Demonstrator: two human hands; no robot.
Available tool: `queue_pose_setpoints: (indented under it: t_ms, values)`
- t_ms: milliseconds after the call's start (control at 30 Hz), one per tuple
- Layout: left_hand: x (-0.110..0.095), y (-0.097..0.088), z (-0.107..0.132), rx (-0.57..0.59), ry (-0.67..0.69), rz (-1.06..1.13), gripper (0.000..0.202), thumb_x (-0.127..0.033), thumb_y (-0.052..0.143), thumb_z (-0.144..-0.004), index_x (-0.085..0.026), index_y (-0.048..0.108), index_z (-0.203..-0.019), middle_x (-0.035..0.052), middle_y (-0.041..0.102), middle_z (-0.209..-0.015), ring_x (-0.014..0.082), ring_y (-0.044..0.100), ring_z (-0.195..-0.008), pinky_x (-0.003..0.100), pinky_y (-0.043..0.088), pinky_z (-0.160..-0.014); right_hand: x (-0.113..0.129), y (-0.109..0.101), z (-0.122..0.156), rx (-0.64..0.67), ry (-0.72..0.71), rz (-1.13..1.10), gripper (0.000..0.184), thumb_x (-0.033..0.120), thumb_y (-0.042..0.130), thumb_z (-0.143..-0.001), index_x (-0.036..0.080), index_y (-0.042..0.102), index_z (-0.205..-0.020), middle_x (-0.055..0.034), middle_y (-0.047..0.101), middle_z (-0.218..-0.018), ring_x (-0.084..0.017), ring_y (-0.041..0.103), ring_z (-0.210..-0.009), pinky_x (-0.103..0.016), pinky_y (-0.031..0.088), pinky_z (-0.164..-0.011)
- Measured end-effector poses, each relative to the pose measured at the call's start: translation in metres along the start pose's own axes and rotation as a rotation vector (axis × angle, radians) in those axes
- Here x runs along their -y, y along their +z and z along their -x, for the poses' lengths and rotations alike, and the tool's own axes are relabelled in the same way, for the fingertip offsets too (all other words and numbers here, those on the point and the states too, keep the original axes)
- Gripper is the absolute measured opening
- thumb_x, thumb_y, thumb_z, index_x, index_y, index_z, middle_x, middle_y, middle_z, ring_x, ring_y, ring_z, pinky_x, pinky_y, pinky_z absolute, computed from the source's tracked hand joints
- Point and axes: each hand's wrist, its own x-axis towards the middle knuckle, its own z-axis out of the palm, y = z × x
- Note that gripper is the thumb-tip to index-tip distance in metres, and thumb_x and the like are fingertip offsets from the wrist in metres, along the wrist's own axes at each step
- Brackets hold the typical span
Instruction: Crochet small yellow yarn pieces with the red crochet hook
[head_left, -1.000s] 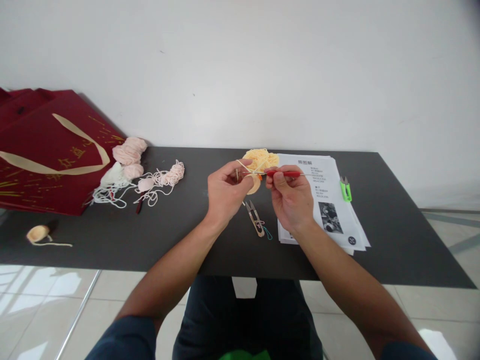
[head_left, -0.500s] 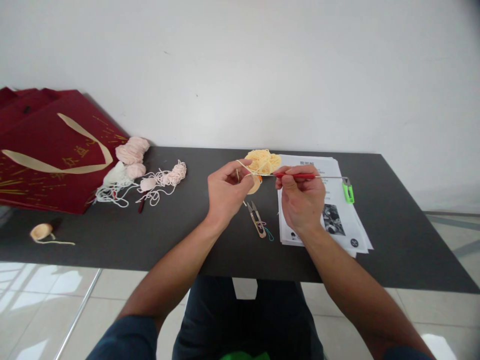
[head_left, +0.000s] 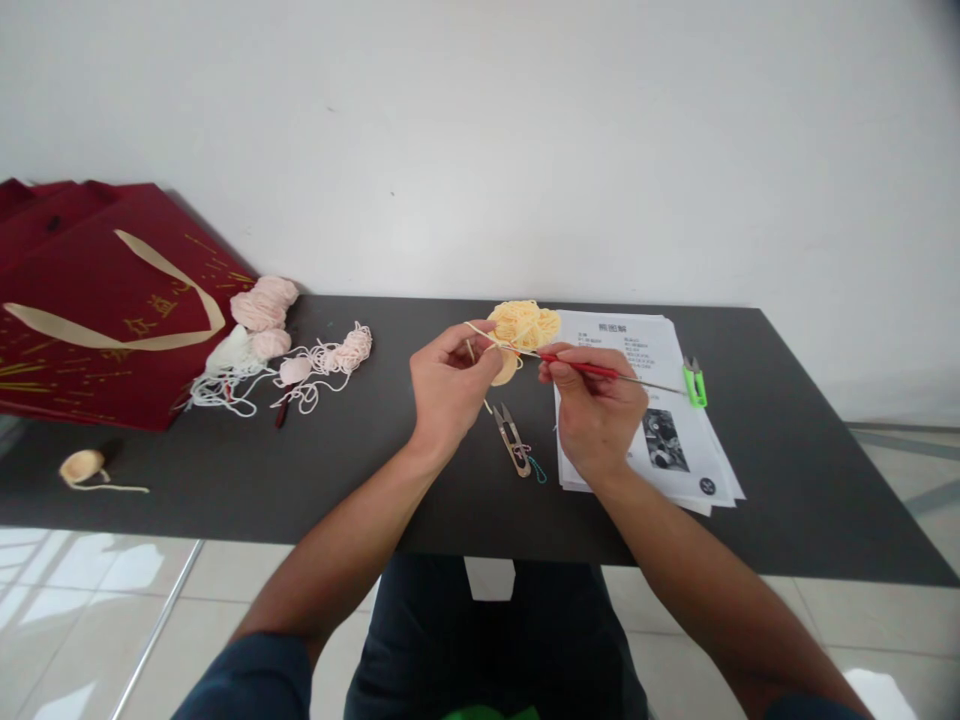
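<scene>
My right hand is closed around the red grip of a crochet hook, its metal tip pointing left and its shaft sloping down to the right. Between the thumb and fingers of my left hand is pinched a small pale-yellow crochet piece, with yarn looped over the index finger. The hook's tip meets the yarn at my left fingertips; the exact stitch is too small to make out. Just behind lies a skein of yellow yarn. Thread snips rest on the table below my hands.
Printed sheets lie under my right hand, with green-handled snips at their right edge. On the left are pink yarn balls, a tangled pink strand, a red paper bag and a small beige crocheted cup. A wall stands behind.
The crochet hook has tilted, its rear end dropping toward the lower right. My right hand has shifted slightly left and down, and my left hand slightly left.
</scene>
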Motion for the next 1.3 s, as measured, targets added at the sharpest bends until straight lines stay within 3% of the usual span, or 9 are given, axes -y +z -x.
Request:
queue_pose_setpoints:
  t_ms: [167,433,700,833,933,1033,1167,1300]
  values:
    - [0.004,0.001,-0.001,-0.06,0.022,0.011,0.026,-0.019,0.078,-0.074,-0.02,0.08,-0.1,-0.0023,0.071,-0.075,0.0088,0.058,-0.062,0.023,0.048,-0.063,-0.001,0.002,0.008,0.019,-0.04,0.075,0.013,0.019,0.079,-0.087,0.031,0.079,-0.091,0.0005,0.083,-0.096,-0.017,0.074,-0.075,-0.038,0.063,-0.077]
    - [0.006,0.003,-0.002,-0.138,-0.008,-0.01,0.027,-0.02,0.081,-0.072,-0.018,0.079,-0.099,-0.0005,0.075,-0.077,0.0117,0.066,-0.067,0.025,0.053,-0.069,-0.011,-0.004,0.015,0.169,-0.185,0.218,0.026,0.021,0.076,-0.089,0.04,0.081,-0.106,0.0,0.083,-0.11,-0.024,0.078,-0.097,-0.049,0.065,-0.091]
    - [-0.003,0.0,-0.011,0.054,-0.341,0.401,0.038,-0.018,0.09,-0.061,-0.017,0.081,-0.098,0.0004,0.075,-0.077,0.0095,0.065,-0.066,0.024,0.052,-0.069,-0.016,-0.003,0.01,0.163,-0.265,0.239,0.031,0.018,0.078,-0.086,0.042,0.081,-0.106,0.0008,0.084,-0.111,-0.024,0.078,-0.096,-0.05,0.065,-0.09]
    - [-0.009,-0.003,-0.015,0.171,-0.437,0.544,0.038,-0.017,0.09,-0.061,-0.017,0.081,-0.099,0.0061,0.079,-0.092,0.0144,0.071,-0.082,0.028,0.055,-0.08,-0.014,-0.002,0.007,0.165,-0.15,0.145,0.022,0.021,0.079,-0.086,0.038,0.083,-0.099,0.0002,0.084,-0.109,-0.023,0.077,-0.095,-0.048,0.064,-0.091]
    - [-0.011,-0.004,-0.015,0.193,-0.434,0.518,0.04,-0.017,0.089,-0.061,-0.017,0.081,-0.1,0.0056,0.078,-0.088,0.0138,0.07,-0.078,0.027,0.054,-0.078,-0.013,-0.001,0.002,0.104,0.021,0.022,0.014,0.025,0.081,-0.085,0.034,0.082,-0.095,0.0003,0.083,-0.101,-0.019,0.075,-0.081,-0.04,0.064,-0.076]
    - [-0.01,-0.006,-0.014,0.201,-0.406,0.437,0.043,-0.015,0.089,-0.059,-0.016,0.082,-0.102,0.0009,0.073,-0.076,0.0101,0.065,-0.067,0.025,0.051,-0.071,-0.013,-0.002,-0.006,0.086,0.102,-0.102,0.009,0.025,0.081,-0.084,0.03,0.077,-0.091,0.0014,0.081,-0.095,-0.014,0.069,-0.069,-0.033,0.059,-0.066]
    - [-0.006,-0.007,-0.013,0.192,-0.314,0.283,0.044,-0.013,0.087,-0.059,-0.017,0.082,-0.103,-0.0051,0.063,-0.067,0.0064,0.056,-0.06,0.023,0.044,-0.064,-0.011,-0.008,-0.015,0.148,0.082,-0.103,0.011,0.026,0.081,-0.085,0.028,0.071,-0.088,0.0012,0.079,-0.094,-0.012,0.067,-0.069,-0.031,0.056,-0.066]
    - [-0.004,-0.005,-0.013,0.115,-0.224,0.134,0.043,-0.012,0.083,-0.061,-0.016,0.082,-0.103,-0.0047,0.065,-0.068,0.007,0.054,-0.06,0.023,0.043,-0.062,-0.008,-0.012,-0.014,0.148,-0.052,0.02,0.013,0.025,0.08,-0.085,0.026,0.068,-0.09,0.0,0.078,-0.092,-0.014,0.07,-0.075,-0.031,0.057,-0.069]
